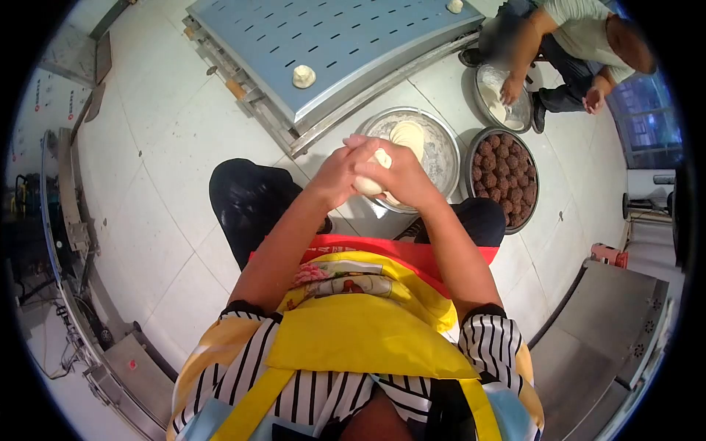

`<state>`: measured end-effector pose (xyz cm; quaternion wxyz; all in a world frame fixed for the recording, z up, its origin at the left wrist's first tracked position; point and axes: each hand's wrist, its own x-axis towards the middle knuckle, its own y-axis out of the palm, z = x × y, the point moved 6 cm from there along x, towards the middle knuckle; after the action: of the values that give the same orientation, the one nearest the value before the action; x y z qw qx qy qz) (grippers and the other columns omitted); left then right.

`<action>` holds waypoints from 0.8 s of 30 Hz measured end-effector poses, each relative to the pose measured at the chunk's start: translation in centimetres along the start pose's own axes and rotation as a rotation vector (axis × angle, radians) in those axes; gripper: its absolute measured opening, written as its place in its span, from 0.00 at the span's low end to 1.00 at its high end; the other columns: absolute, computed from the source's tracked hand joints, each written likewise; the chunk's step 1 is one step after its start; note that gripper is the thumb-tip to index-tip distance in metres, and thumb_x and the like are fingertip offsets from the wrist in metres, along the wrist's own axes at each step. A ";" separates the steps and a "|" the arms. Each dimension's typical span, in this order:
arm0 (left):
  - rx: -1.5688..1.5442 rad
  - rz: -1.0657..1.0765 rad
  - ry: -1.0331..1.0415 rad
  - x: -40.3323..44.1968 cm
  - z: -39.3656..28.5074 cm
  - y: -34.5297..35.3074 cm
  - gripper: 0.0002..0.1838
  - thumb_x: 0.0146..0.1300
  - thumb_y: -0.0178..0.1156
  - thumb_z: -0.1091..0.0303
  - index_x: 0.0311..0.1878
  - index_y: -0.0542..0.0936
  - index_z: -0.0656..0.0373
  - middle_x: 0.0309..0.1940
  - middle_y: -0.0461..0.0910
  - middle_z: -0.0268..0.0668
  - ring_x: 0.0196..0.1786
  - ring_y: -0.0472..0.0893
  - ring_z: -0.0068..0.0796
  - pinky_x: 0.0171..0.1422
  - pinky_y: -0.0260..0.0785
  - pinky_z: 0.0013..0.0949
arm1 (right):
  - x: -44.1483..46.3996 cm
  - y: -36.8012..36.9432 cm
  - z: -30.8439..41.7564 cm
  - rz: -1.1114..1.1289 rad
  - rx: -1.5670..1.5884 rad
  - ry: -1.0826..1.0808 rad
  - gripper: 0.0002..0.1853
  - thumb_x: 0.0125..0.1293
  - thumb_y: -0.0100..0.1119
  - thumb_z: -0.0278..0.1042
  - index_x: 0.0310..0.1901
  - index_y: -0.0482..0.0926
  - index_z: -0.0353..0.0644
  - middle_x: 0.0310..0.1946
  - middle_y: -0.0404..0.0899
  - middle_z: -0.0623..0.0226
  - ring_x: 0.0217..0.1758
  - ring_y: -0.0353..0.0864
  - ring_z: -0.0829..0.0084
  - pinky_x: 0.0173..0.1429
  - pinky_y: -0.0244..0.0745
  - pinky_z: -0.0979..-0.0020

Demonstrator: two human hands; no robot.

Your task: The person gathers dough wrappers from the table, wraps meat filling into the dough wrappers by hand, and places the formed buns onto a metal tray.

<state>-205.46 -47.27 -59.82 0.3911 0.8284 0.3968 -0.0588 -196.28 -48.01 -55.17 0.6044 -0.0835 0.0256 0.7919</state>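
A pale dough bun (368, 185) is cupped between my two hands, over the near side of a metal basin. My left hand (335, 175) wraps round its left side and my right hand (406, 176) closes over its right side; the fingers meet at the top and hide part of the dough. Just beyond them, overlapping round dough wrappers (409, 135) lie in the floury basin (446, 156). To its right stands a round pan (468, 192) filled with several dark brown balls of filling (506, 173).
A large blue slotted tray (346, 37) bears a shaped bun (303, 76) near its front corner and another bun (454, 6) at the far edge. At upper right, a seated person (570, 44) reaches into a floury bowl (485, 95). Metal equipment (599, 316) stands at right.
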 end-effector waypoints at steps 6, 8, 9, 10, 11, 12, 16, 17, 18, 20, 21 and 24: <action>-0.192 -0.176 0.223 0.6 1.5 0.3 0.29 0.66 0.47 0.40 0.56 0.69 0.56 0.51 0.74 0.37 0.54 0.76 0.34 0.52 0.73 0.46 | 0.7 -0.3 -0.1 -0.147 -0.175 -0.251 0.18 0.60 0.61 0.41 0.44 0.80 0.34 0.41 0.81 0.55 0.54 0.76 0.64 0.60 0.66 0.67; -0.114 0.051 0.054 0.2 1.1 -0.3 0.31 0.64 0.48 0.39 0.58 0.67 0.55 0.53 0.73 0.36 0.55 0.75 0.35 0.54 0.72 0.48 | 0.6 -0.1 0.6 -0.052 -0.083 -0.234 0.17 0.61 0.61 0.41 0.41 0.80 0.34 0.37 0.82 0.55 0.53 0.77 0.64 0.61 0.66 0.67; -0.121 -0.002 0.072 0.1 1.0 -0.3 0.30 0.65 0.49 0.40 0.58 0.67 0.56 0.51 0.73 0.37 0.53 0.76 0.35 0.50 0.74 0.47 | 0.5 -0.3 0.9 -0.009 -0.104 -0.179 0.16 0.61 0.60 0.40 0.41 0.80 0.34 0.37 0.82 0.56 0.52 0.77 0.65 0.61 0.66 0.67; -0.128 -0.054 0.091 0.1 0.8 0.0 0.29 0.65 0.50 0.42 0.57 0.66 0.57 0.50 0.73 0.38 0.51 0.77 0.35 0.47 0.76 0.46 | 0.4 -0.2 0.9 0.035 -0.126 -0.126 0.16 0.61 0.60 0.40 0.42 0.80 0.33 0.37 0.82 0.56 0.51 0.78 0.65 0.61 0.66 0.67; -0.133 -0.106 0.112 0.2 0.7 0.3 0.28 0.66 0.50 0.44 0.57 0.66 0.58 0.49 0.73 0.39 0.50 0.78 0.35 0.43 0.78 0.44 | 0.5 -0.5 0.6 -0.043 -0.272 -0.176 0.16 0.61 0.60 0.40 0.44 0.80 0.34 0.40 0.82 0.57 0.50 0.78 0.67 0.61 0.66 0.68; -0.243 -0.176 0.174 0.8 1.6 0.1 0.29 0.66 0.50 0.44 0.58 0.65 0.58 0.49 0.73 0.38 0.50 0.78 0.34 0.44 0.78 0.44 | 0.8 -0.7 -0.4 -0.120 -0.417 -0.226 0.17 0.62 0.59 0.39 0.46 0.79 0.34 0.42 0.81 0.58 0.49 0.78 0.68 0.60 0.67 0.68; -0.266 -0.151 0.329 1.2 2.6 -0.6 0.28 0.67 0.45 0.40 0.58 0.68 0.54 0.53 0.72 0.37 0.54 0.75 0.33 0.55 0.71 0.47 | 0.5 -0.1 0.9 -0.072 -0.194 -0.217 0.17 0.61 0.60 0.40 0.43 0.80 0.34 0.39 0.82 0.57 0.49 0.78 0.69 0.59 0.67 0.69; -0.182 -0.087 0.197 0.9 2.3 -0.7 0.28 0.67 0.44 0.40 0.58 0.68 0.54 0.53 0.72 0.37 0.55 0.75 0.32 0.55 0.71 0.47 | 0.3 0.0 0.7 -0.047 -0.134 -0.188 0.17 0.61 0.60 0.41 0.42 0.80 0.34 0.38 0.82 0.56 0.49 0.78 0.68 0.59 0.68 0.69; -0.098 -0.021 0.066 0.5 1.7 -0.9 0.28 0.68 0.43 0.41 0.57 0.68 0.54 0.53 0.72 0.37 0.55 0.74 0.32 0.56 0.70 0.46 | 0.2 0.0 0.6 -0.025 -0.075 -0.157 0.16 0.61 0.60 0.41 0.41 0.80 0.34 0.37 0.82 0.55 0.50 0.77 0.68 0.59 0.68 0.68; -0.016 -0.057 -0.055 0.1 1.3 -0.3 0.27 0.68 0.43 0.41 0.57 0.69 0.54 0.52 0.73 0.38 0.54 0.75 0.33 0.53 0.72 0.45 | 0.4 -0.1 -0.1 0.000 -0.086 -0.100 0.17 0.60 0.61 0.41 0.41 0.80 0.34 0.38 0.82 0.55 0.51 0.77 0.68 0.58 0.68 0.68; -0.114 -0.129 0.052 0.4 1.3 0.1 0.28 0.68 0.44 0.41 0.56 0.69 0.55 0.51 0.74 0.38 0.53 0.76 0.33 0.51 0.73 0.44 | 0.6 -0.4 -0.2 -0.052 -0.195 -0.113 0.17 0.60 0.61 0.40 0.43 0.80 0.34 0.42 0.81 0.56 0.51 0.77 0.69 0.58 0.69 0.69; -0.307 -0.289 0.295 0.5 2.4 0.4 0.30 0.65 0.47 0.39 0.56 0.69 0.55 0.49 0.76 0.38 0.50 0.78 0.35 0.47 0.76 0.45 | 0.8 -0.5 -0.6 -0.131 -0.338 -0.141 0.19 0.60 0.61 0.40 0.47 0.79 0.35 0.48 0.79 0.57 0.54 0.75 0.69 0.57 0.69 0.69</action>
<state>-204.40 -48.78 -61.43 0.4375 0.6937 0.5680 0.0682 -195.92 -47.16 -55.81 0.6322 -0.1294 -0.1557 0.7479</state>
